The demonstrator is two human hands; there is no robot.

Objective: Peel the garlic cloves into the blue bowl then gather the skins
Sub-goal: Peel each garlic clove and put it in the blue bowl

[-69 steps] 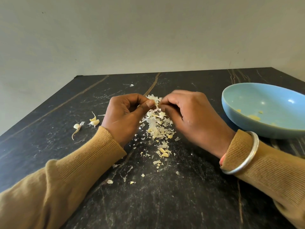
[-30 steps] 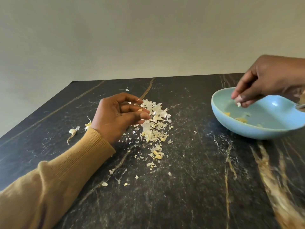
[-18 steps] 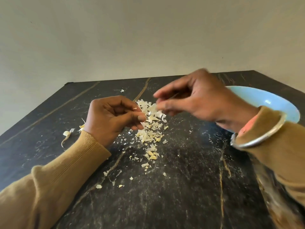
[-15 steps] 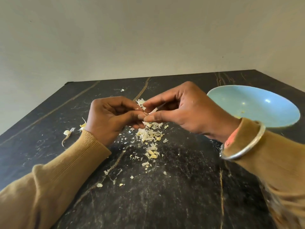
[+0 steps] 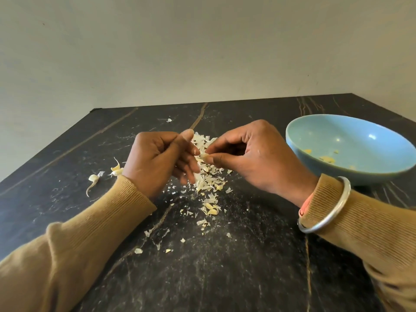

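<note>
Pinches a small pale garlic clove (image 5: 205, 156) between thumb and forefinger of the right hand (image 5: 256, 158), remaining fingers curled under the palm. Holds it mid-scene, just above the far part of the heap of skins (image 5: 209, 179). Meets it from the left with the left hand (image 5: 157, 161): thumb raised, fingers loosely bent, fingertips right at the clove. Cannot tell whether those fingers grip anything or only touch. Hands close together, almost joined at the clove.

Directly below, on the dark veined table (image 5: 225, 278): skins in a loose white and yellowish heap, thinning into scattered flakes toward the near edge and a lone flake far off.

To the right, well apart from the heap: the blue bowl (image 5: 295, 143), upright on the table, with a few yellowish peeled pieces (image 5: 326, 159) lying inside.

To the left, just behind the left wrist: two loose cloves (image 5: 117, 171) with curling tails, one beside the cuff, the other farther left.

On both arms, mustard ribbed sleeves (image 5: 90, 233); over the right cuff, a silver bangle (image 5: 328, 210). Beyond the far table edge, a plain pale wall (image 5: 202, 52).
</note>
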